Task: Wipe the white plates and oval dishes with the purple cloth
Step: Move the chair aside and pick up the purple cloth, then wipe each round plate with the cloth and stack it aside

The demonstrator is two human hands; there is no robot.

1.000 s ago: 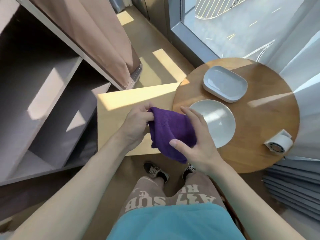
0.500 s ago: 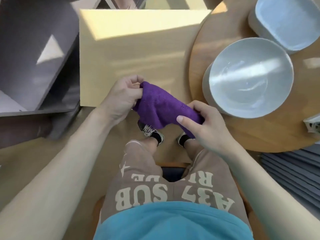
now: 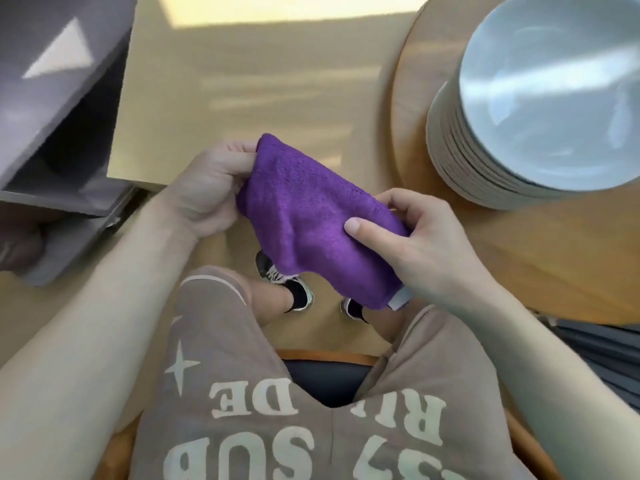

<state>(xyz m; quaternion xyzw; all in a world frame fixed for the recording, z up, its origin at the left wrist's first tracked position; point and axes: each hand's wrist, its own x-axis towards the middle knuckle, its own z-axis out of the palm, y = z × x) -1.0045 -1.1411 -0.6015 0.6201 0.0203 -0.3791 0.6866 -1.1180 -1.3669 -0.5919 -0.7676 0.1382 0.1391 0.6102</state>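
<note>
Beside the round table — both hands, left hand and right hand, pinch the purple cloth.

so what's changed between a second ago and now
The head camera tipped down and moved closer, so the oval dish has left the view and the stack of white plates fills the upper right. The purple cloth is pulled out longer between the hands, and its white tag now shows. Unchanged: the left hand and right hand both grip the cloth, and no plate is touched.
</note>
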